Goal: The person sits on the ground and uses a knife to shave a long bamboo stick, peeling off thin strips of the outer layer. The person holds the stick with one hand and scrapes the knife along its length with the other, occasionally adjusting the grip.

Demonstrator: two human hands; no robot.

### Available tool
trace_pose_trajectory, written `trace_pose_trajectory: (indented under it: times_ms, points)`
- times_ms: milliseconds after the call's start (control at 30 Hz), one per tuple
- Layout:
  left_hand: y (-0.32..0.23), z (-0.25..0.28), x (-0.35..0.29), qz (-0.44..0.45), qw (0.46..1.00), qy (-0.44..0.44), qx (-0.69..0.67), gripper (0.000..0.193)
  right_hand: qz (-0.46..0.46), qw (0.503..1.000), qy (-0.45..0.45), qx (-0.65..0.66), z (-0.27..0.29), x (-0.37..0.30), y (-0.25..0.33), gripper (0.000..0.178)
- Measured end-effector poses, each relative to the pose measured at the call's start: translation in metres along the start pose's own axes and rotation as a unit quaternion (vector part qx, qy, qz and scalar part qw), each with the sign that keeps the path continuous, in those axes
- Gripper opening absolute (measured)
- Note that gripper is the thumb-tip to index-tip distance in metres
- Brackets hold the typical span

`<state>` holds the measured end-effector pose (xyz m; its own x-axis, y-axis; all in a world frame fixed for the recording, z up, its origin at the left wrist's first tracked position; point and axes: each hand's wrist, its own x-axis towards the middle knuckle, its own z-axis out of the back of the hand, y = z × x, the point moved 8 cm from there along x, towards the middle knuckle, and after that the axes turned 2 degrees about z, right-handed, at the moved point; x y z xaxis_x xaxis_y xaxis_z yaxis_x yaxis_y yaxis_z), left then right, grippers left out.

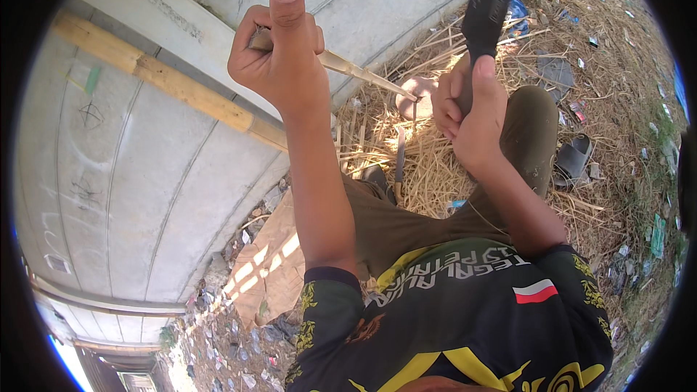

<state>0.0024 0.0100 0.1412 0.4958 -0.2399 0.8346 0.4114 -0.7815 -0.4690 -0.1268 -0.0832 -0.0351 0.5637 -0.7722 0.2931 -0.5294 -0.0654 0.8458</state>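
Note:
My left hand is raised at the upper middle, fingers wrapped round a thin bamboo stick, thumb pointing up. The stick slants down to the right, its far end at a round block on the straw. In my right hand is the handle of a large knife with a broad dark blade. That blade points upward, apart from the stick, and runs out of the picture at the top. Below the block, a second knife with a light handle lies between my legs.
A grey panelled wall rises on the left, with a thick bamboo pole along it. Straw and shavings cover the ground before me. A sandal lies right of my knee. Flattened cardboard and scattered litter lie lower left.

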Motion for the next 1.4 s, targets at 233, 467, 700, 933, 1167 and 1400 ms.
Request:
trace_pose_trajectory:
  times_ms: [233, 467, 700, 933, 1167, 1400]
  points:
    - [0.006, 0.006, 0.005, 0.038, 0.999, -0.011, -0.01, 0.067, -0.202, 0.973, 0.078, -0.084, 0.002, -0.002, -0.055, 0.057]
    - [0.009, -0.007, 0.003, 0.011, 0.999, 0.006, 0.036, 0.064, -0.18, 0.983, 0.025, -0.022, 0.003, -0.008, -0.083, 0.053]
    - [0.005, 0.012, 0.01, 0.054, 0.998, 0.044, 0.0, 0.061, 0.083, 0.991, 0.004, -0.104, -0.006, 0.012, 0.039, 0.06]
    - [0.012, -0.009, 0.002, -0.01, 0.995, 0.006, 0.103, 0.058, -0.05, 0.939, 0.092, -0.327, 0.015, 0.009, -0.11, 0.057]
    - [0.008, 0.01, 0.014, 0.042, 0.999, 0.001, 0.009, 0.061, -0.052, 0.977, 0.067, -0.195, 0.004, 0.004, -0.048, 0.052]
    - [0.011, 0.001, 0.009, 0.04, 0.999, 0.005, 0.007, 0.061, -0.346, 0.913, 0.037, -0.213, 0.024, 0.021, -0.157, 0.055]
